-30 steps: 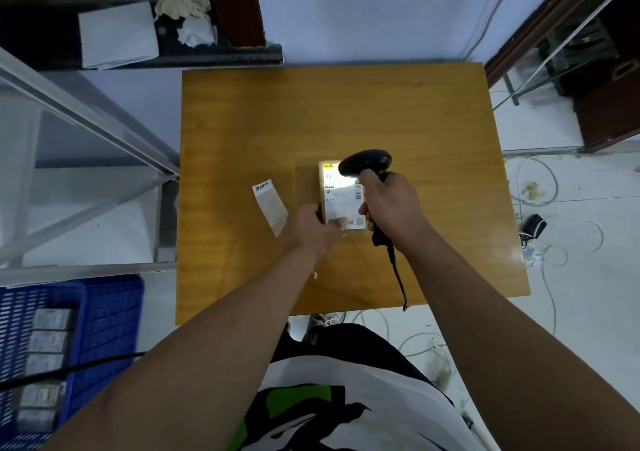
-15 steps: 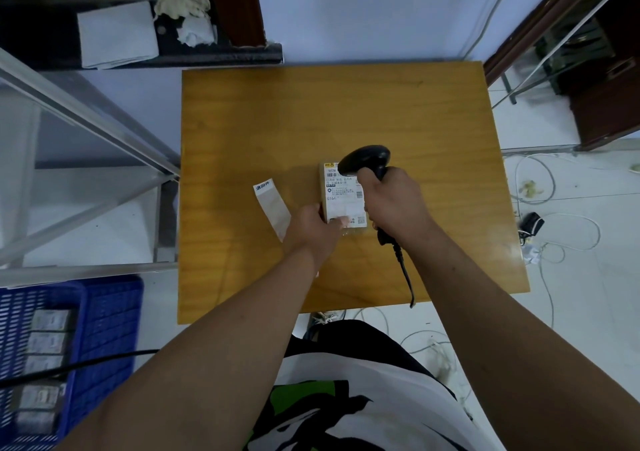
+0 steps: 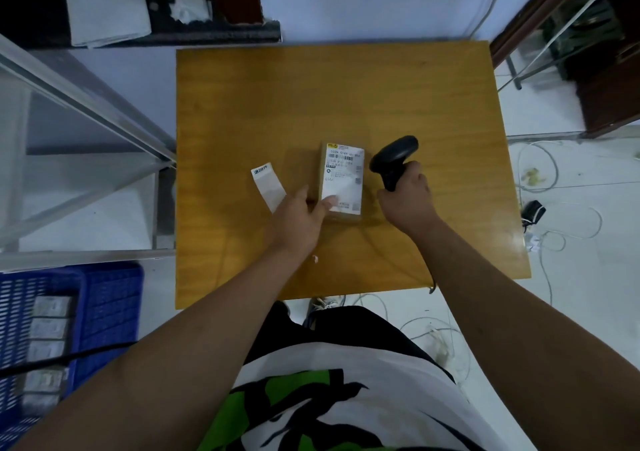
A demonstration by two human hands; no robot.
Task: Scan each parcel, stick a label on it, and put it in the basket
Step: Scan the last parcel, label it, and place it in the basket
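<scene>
Grips the scanner [image 3: 393, 156] by its handle in the right hand [image 3: 407, 201], fingers wrapped round it, just right of the parcel [image 3: 341, 173]. Presses the left hand [image 3: 298, 222], fingers nearly straight, on the parcel's near left corner. Has the parcel flat near the desk's [image 3: 311, 97] middle, a label strip [image 3: 268, 187] just left of it. Shows a blue basket [image 3: 110, 312] off the desk's near left corner.

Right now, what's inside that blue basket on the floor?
The blue basket holds a row of grey parcels. A black cable crosses over them. What lies beneath them is hidden, and the picture's edge cuts off the basket's left part.
</scene>
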